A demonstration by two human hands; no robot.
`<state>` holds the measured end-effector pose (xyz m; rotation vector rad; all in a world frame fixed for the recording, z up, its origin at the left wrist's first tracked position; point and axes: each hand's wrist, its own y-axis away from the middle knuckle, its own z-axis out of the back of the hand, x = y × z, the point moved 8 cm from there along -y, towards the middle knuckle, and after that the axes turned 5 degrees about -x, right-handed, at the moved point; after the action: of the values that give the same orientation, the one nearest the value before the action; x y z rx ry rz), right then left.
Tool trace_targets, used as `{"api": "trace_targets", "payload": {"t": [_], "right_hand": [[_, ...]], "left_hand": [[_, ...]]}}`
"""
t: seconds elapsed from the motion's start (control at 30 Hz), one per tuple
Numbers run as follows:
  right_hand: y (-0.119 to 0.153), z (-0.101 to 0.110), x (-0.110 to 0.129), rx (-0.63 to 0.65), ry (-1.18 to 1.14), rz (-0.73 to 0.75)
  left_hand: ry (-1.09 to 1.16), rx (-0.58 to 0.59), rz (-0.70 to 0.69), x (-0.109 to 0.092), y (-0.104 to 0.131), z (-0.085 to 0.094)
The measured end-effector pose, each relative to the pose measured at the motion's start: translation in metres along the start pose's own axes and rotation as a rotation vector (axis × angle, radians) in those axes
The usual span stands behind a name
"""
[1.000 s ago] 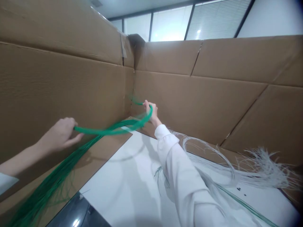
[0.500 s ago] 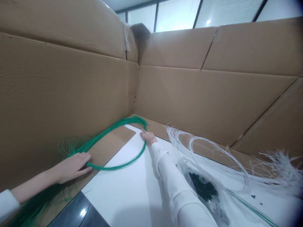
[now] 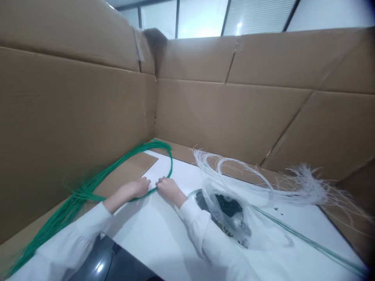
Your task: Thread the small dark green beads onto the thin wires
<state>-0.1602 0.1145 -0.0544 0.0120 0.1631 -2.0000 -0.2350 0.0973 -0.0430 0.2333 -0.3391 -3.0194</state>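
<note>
A bundle of thin green wires lies along the left cardboard wall, its far end curving round in a loop towards me. My right hand is closed on the near part of that loop, fingers curled over the wires. Just to its left, my left hand is closed on the same wires, with a short stretch showing between the two hands. Both hands are low over the white tabletop. The fingertips are partly hidden, so the exact grip does not show.
Tall cardboard walls stand left and behind. Right of my arm lies a clear plastic bag with small dark pieces. Loose white wires lie beyond it, and thin green strands run right. A dark glossy surface is at the front.
My left hand has left the bundle by the wall and moved right to the loop, its fingers now curled. My right hand has come nearer along the loop. The view has shifted right.
</note>
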Motion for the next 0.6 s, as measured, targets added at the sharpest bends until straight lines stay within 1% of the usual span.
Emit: {"api": "trace_targets", "payload": {"t": [0.07, 0.13, 0.2, 0.27, 0.4, 0.5, 0.6], "right_hand": [[0.011, -0.005, 0.013, -0.057, 0.016, 0.058], [0.017, -0.007, 0.017, -0.103, 0.032, 0.093], [0.018, -0.006, 0.016, -0.140, 0.044, 0.109], [0.018, -0.004, 0.014, -0.166, 0.049, 0.123], [0.018, 0.004, 0.011, -0.209, 0.049, 0.119], [0.021, 0.012, 0.004, -0.246, 0.045, 0.037], [0.027, 0.017, -0.004, -0.262, 0.021, -0.039]], "left_hand": [[0.084, 0.048, 0.048, -0.004, -0.024, -0.001], [0.196, 0.118, 0.071, -0.009, -0.038, -0.004], [0.306, 0.188, 0.082, -0.014, -0.042, -0.007], [0.391, 0.225, 0.100, -0.015, -0.042, -0.010], [0.491, 0.231, 0.138, -0.011, -0.039, -0.013], [0.516, 0.204, 0.158, -0.006, -0.039, -0.012], [0.513, 0.149, 0.167, -0.003, -0.042, -0.011]]}}
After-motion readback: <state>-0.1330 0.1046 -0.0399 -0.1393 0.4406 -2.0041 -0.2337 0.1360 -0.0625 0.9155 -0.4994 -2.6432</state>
